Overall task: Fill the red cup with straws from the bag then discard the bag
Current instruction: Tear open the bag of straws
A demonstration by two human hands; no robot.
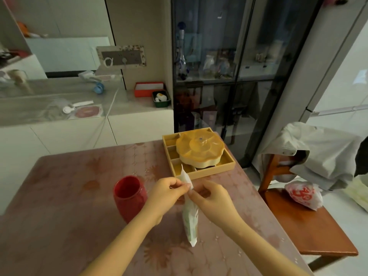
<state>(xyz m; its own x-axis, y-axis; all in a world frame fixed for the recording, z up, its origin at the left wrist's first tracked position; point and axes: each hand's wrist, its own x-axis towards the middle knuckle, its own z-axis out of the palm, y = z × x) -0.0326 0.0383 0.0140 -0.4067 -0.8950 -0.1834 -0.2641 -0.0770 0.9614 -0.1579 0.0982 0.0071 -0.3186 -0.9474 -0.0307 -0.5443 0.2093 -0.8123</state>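
Both hands' fingers (180,186) pinch the bag (190,220) beside the red cup (129,198).

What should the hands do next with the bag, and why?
Probably pull the top of the bag apart to open it. The left hand and right hand both pinch its top edge, no straws are out yet, and none stick up from the cup beside them.
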